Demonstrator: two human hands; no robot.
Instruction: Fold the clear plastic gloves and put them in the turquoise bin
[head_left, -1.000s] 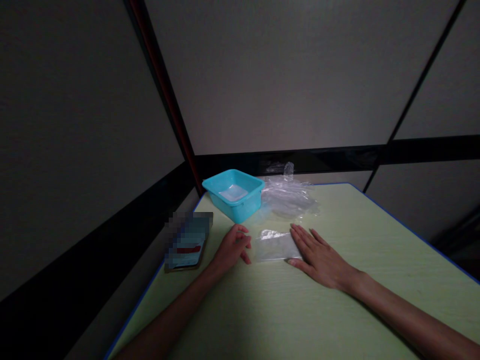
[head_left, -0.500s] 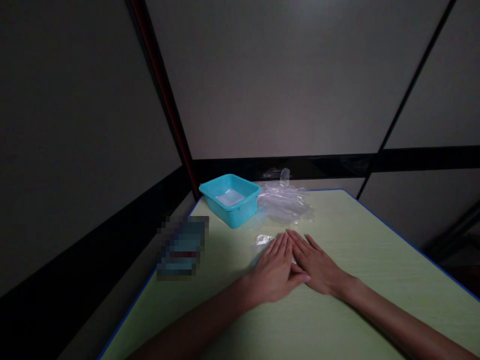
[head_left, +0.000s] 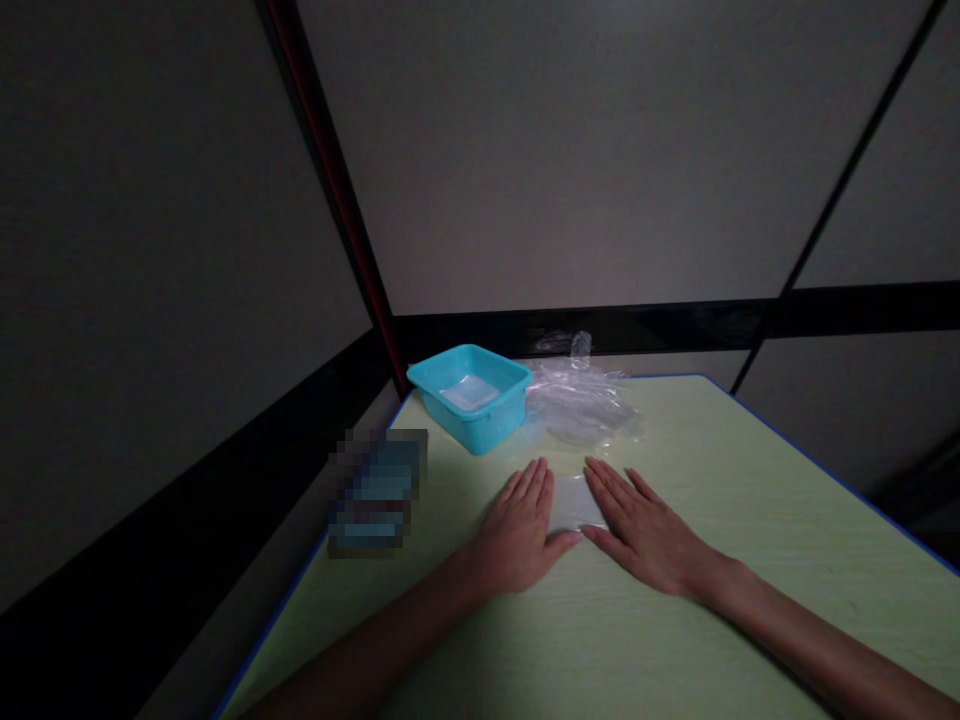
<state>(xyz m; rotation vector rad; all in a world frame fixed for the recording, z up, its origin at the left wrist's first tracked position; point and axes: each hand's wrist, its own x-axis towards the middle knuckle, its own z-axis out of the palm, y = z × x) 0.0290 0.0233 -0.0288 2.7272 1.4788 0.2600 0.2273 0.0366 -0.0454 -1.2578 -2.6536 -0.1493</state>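
Note:
A flat piece of clear plastic, apparently a folded plastic bag [head_left: 574, 503], lies on the table between my hands. My left hand [head_left: 517, 530] rests palm down over its left side, fingers stretched out. Over its right side my right hand [head_left: 641, 530] lies flat too, fingers extended and thumb pointing inward. Both thumbs sit near the plastic's front edge, a small distance apart. The parts of the plastic under the palms are hidden.
A turquoise plastic basket [head_left: 487, 430] stands at the back left, with a flat whitish plastic piece [head_left: 470, 392] inside. Beside it lies a pile of crumpled clear plastic bags [head_left: 585, 405]. A blurred-out dark item [head_left: 379, 495] is at the left edge of the pale green table [head_left: 750, 500].
My left hand has slid left, away from my right hand, and the plastic between them now shows flat. My right hand has stayed nearly in place. The view has shifted slightly.

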